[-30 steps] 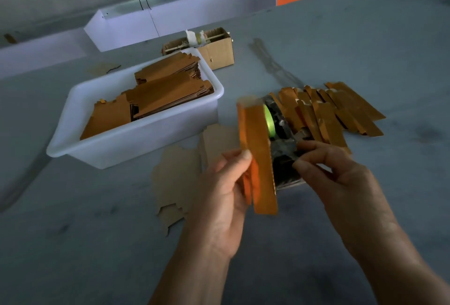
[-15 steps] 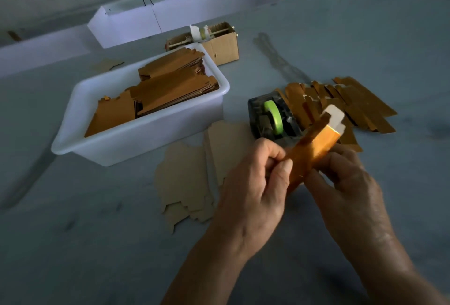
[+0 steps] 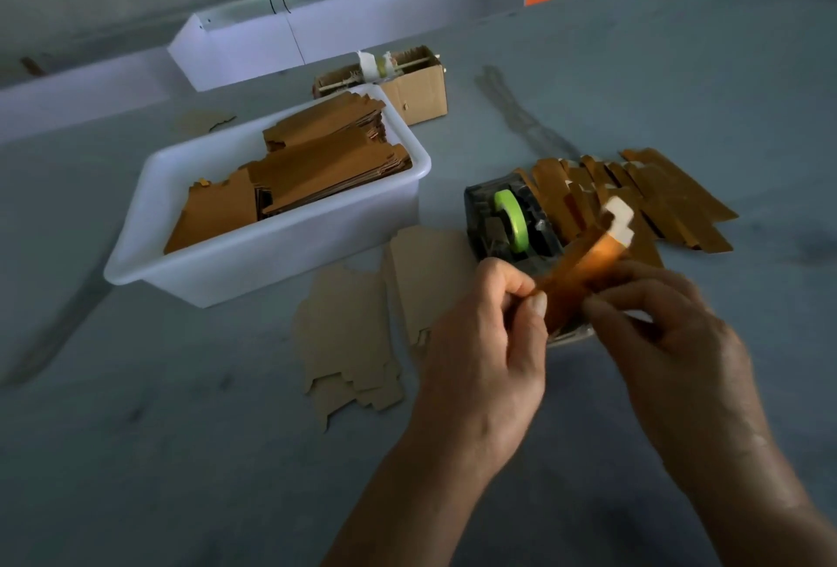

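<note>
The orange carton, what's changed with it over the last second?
The orange carton has swung from upright to a slant, white flap up and to the right. The right hand left the tape dispenser and now pinches the carton with the left hand. The white tub, dispenser and pile of folded cartons stayed put.

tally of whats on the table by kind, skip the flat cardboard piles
white tub: 1
small cardboard box: 1
tape dispenser: 1
orange carton, held in both hands: 1
total: 4
</note>
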{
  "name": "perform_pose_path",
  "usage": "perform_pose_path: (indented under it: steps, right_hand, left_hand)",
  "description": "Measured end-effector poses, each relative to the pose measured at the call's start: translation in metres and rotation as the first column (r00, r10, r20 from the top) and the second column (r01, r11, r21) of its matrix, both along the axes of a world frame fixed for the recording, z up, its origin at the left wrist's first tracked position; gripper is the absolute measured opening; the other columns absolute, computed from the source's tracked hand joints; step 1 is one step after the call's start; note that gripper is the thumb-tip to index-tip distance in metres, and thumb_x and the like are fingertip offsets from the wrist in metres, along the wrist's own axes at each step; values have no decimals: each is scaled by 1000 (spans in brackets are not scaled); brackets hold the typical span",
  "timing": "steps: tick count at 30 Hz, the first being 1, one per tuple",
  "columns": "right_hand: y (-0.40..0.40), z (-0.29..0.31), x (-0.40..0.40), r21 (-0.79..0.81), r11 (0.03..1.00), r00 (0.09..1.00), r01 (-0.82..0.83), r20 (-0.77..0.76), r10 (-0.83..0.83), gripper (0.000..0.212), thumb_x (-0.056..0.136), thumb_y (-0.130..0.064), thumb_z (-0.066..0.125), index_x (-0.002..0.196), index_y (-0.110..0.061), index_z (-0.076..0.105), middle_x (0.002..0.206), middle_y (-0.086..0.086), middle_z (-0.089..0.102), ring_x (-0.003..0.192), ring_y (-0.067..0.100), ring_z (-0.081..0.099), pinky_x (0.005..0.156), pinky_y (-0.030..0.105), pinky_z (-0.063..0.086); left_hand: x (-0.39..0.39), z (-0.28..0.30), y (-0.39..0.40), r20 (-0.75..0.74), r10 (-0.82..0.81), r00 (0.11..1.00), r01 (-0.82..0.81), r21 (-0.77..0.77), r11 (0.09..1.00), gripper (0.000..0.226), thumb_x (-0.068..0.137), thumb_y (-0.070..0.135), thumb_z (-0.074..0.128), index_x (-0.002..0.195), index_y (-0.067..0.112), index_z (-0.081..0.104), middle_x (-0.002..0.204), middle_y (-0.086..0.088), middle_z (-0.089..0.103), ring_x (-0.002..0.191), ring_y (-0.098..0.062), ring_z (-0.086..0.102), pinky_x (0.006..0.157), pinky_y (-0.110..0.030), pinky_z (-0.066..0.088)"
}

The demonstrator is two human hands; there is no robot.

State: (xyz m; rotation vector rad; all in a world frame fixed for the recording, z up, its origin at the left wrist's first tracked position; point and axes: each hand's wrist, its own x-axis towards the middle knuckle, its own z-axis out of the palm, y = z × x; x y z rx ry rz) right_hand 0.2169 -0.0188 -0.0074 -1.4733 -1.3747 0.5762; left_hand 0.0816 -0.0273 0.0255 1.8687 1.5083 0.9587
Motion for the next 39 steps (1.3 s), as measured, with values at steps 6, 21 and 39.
perform_pose_path:
  steps: [6,21,39]
  right_hand:
    - [-14,15,11,55,984,963,-172,-204,179,13,88,-40,54,78,-32,56,88,-10,60,83,11,60,67,24,52]
    - [-8,26,-3,-60,955,955,-292,-78,287,19,68,-45,51,76,-31,60,83,-18,59,74,5,58,57,5,42]
    - [-16,36,-15,-176,961,966,-214,110,235,7,78,-34,60,71,-30,59,78,-10,58,67,3,58,62,6,44]
  left_hand:
    - [-3,11,10,341,134,930,-15,-332,943,6,92,27,60,86,25,60,72,10,63,62,6,57,50,-3,41]
    - [-3,18,0,344,89,935,8,-271,963,8,86,24,67,78,23,67,66,12,67,62,4,62,51,-4,40]
    - [-9,11,-5,291,89,952,-24,-218,976,18,90,34,60,78,22,65,71,2,69,65,-9,66,54,-19,51]
